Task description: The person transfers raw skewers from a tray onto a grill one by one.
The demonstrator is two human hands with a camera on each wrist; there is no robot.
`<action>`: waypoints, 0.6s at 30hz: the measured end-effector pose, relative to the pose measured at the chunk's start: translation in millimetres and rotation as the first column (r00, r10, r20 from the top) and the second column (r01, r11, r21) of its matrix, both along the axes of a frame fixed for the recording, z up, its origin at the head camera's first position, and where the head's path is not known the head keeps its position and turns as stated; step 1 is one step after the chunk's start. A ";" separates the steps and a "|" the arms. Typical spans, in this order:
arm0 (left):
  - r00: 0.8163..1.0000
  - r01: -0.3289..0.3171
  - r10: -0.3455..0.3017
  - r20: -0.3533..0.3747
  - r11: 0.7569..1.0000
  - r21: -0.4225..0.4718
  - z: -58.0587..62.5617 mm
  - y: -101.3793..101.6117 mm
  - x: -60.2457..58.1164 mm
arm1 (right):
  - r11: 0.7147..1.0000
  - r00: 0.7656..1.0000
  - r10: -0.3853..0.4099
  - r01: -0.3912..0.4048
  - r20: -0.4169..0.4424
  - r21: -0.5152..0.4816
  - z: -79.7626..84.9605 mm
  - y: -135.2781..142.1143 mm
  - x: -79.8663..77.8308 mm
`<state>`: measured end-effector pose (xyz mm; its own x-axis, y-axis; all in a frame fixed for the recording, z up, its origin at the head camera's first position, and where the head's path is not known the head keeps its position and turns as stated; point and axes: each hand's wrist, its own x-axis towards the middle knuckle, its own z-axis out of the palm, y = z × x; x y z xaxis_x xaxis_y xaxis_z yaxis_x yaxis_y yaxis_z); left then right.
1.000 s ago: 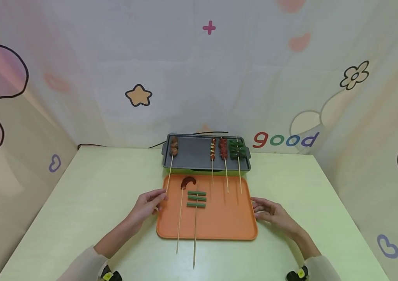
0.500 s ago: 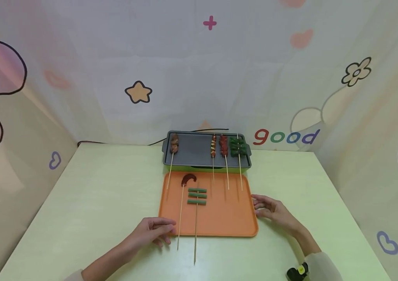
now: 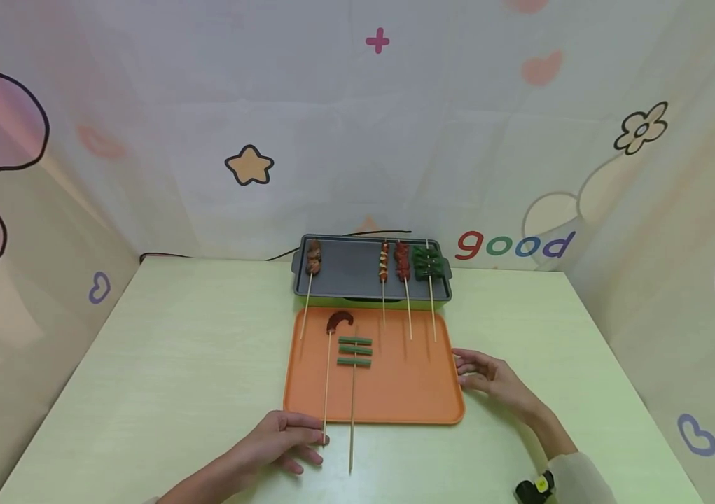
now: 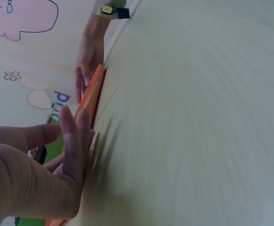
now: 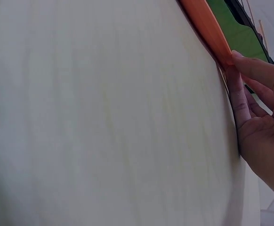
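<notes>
Head view alone shows curved brown piece (image 3: 336, 320) topping skewer (image 3: 328, 378) at left grip (image 3: 281, 438).

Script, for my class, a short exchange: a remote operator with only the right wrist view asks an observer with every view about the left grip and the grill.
Operator: I see the right grip at the orange tray. Where is the left grip?
Observer: Its fingertips are at the lower end of the skewer with the dark curved piece.
Operator: What lies on the green-sided grill?
Observer: The food ends of four skewers.
</notes>
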<state>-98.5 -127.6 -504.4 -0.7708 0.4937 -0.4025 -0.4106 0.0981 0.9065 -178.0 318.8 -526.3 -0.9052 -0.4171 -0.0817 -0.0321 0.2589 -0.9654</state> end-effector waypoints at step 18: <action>0.998 -0.038 0.039 0.042 0.999 -0.024 -1.1 6.1 -0.7 | 1.000 1.000 -0.008 0.008 -0.005 0.008 0.3 -0.5 0.6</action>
